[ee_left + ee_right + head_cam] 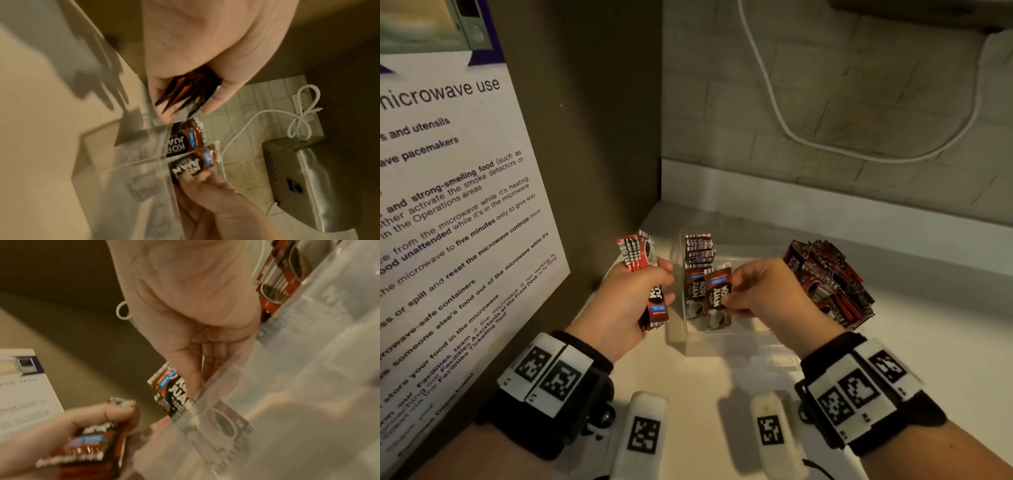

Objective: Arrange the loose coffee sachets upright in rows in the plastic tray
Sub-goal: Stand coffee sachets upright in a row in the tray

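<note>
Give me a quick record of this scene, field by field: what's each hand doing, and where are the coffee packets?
left hand: grips a bundle of sachets
right hand: pinches a single sachet at the row in the tray
plastic tray: clear, holds one upright row of sachets
loose pile: on the counter, right of the tray
wall: white cable hanging
</note>
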